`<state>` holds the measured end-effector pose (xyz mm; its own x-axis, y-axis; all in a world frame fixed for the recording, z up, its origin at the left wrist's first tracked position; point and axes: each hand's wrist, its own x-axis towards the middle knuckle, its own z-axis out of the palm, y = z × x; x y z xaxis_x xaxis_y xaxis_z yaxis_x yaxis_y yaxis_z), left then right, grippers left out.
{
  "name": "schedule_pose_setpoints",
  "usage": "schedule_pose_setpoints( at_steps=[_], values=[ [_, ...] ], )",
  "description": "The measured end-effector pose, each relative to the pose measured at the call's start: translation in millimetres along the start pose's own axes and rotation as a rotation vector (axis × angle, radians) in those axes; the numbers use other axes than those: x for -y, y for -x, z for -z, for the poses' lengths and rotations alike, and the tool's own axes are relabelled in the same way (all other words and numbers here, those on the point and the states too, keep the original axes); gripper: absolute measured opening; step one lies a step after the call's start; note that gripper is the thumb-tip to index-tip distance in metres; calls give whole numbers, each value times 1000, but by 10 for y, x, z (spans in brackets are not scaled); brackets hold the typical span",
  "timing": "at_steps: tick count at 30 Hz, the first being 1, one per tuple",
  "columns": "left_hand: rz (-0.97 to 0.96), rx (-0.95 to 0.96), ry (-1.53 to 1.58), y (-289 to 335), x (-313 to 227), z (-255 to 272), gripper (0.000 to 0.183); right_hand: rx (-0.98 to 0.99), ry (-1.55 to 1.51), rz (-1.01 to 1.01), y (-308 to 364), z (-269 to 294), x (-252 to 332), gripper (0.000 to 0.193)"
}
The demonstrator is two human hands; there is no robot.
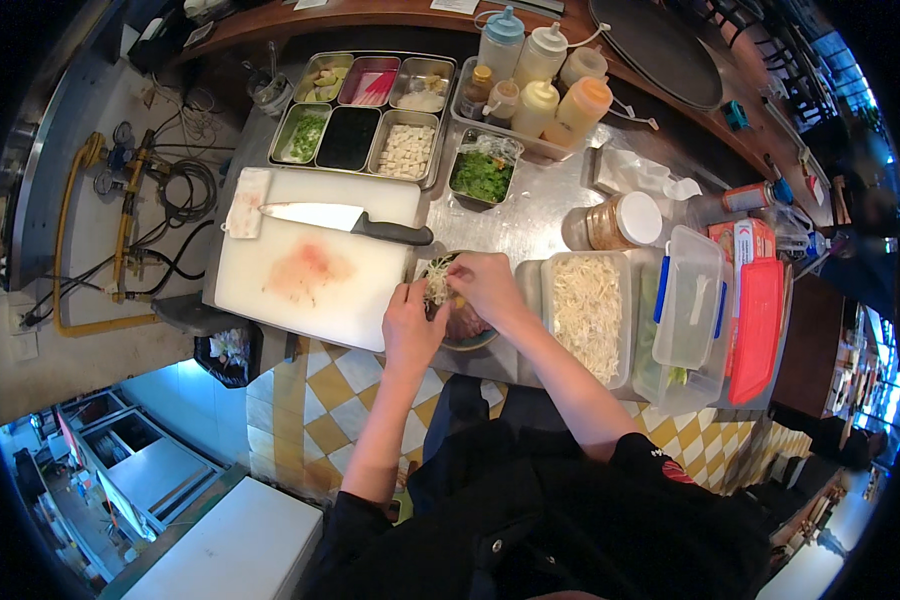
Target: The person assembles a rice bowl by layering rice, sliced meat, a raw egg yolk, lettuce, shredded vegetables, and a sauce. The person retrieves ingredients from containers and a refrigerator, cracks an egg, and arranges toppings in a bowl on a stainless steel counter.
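Both my hands are over a dark round bowl at the front edge of the steel counter, with what looks like sliced meat inside. Pale bean sprouts stand in a small heap at its far left side. My right hand reaches in from the right, its fingertips pinched on the sprouts. From the near left, my left hand holds the heap between curled fingers and thumb. To the right of the bowl is a clear tub of bean sprouts.
A chef's knife and a folded cloth lie on the white cutting board. Behind are steel trays of tofu cubes and chopped greens, a herb container, squeeze bottles and a white-lidded jar. Lidded tubs stand at right.
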<state>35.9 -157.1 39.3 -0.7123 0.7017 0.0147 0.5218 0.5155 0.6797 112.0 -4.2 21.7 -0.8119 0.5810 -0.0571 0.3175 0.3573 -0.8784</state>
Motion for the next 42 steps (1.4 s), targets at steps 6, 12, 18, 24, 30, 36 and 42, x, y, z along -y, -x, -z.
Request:
schedule_pose_setpoints(
  at_steps=[6, 12, 18, 24, 30, 36, 42],
  values=[
    [51, -107, -33, 11, 67, -160, 27, 107, 37, 100, -151, 51, -117, 18],
    [174, -52, -12, -25, 5, -152, 21, 135, 42, 125, -235, 90, -120, 18],
    [256, -20, 33, -31, 20, -121, 28, 128, 149, 212, -198, 112, -142, 25],
    [213, -4, 117, 10, -17, 54, 49, 266, 26, 104, -131, 359, -54, 41],
    [23, 39, 31, -46, -26, 143, 59, 276, 112, 274, -160, 296, -116, 56],
    [-108, 53, 65, -127, 93, 12, 51, 334, 297, 420, -320, 270, -66, 39],
    [-93, 63, -52, -142, 96, -42, 44, 366, 338, 413, -403, 291, -45, 27]
  ],
)
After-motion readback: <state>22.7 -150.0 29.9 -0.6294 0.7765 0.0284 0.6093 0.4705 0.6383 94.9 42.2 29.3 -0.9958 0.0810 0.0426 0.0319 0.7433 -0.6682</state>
